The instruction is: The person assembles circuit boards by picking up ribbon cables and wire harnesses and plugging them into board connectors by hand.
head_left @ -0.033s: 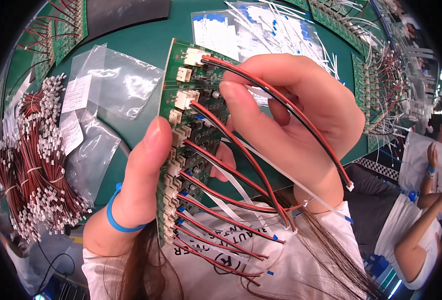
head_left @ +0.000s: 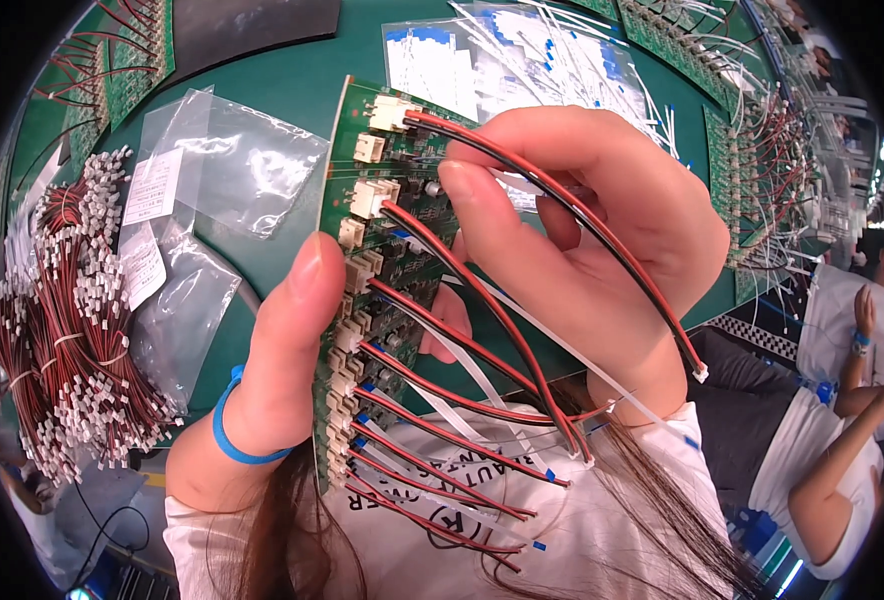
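Upright before me stands a green circuit board (head_left: pixel 337 195) with a row of cream connectors along one edge. My left hand (head_left: pixel 297 340) grips it, thumb at the near edge and fingertips showing behind. Several red-and-black wire cables (head_left: pixel 492 300) run from the connectors toward my shirt, along with white flat cables (head_left: pixel 572 345) with blue ends. My right hand (head_left: pixel 592 210) is closed in a pinch beside the upper part of the board. What its fingertips hold is hidden; a whitish strip shows between the fingers. The topmost red-and-black cable (head_left: pixel 602 235) passes across this hand.
Bundles of red-and-black cables (head_left: pixel 67 340) lie at the left, beside clear plastic bags (head_left: pixel 262 185). Farther back are a bag of white flat cables (head_left: pixel 562 60) and a black mat (head_left: pixel 252 30). More wired boards (head_left: pixel 732 180) stand at the right, where other people (head_left: pixel 832 470) sit.
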{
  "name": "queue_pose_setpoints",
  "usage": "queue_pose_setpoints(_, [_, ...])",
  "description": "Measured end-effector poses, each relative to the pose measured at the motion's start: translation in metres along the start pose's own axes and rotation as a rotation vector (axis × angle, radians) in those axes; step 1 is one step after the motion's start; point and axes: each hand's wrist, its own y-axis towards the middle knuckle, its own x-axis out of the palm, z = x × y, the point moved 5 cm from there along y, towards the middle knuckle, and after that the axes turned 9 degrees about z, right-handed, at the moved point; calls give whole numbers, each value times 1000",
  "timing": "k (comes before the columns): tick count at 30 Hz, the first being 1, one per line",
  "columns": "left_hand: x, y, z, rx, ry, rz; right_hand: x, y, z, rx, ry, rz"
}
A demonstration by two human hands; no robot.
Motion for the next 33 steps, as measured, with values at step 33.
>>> queue_pose_setpoints(33, [-3,2,1,10,268,55,7,3,1,-34,-206,-135])
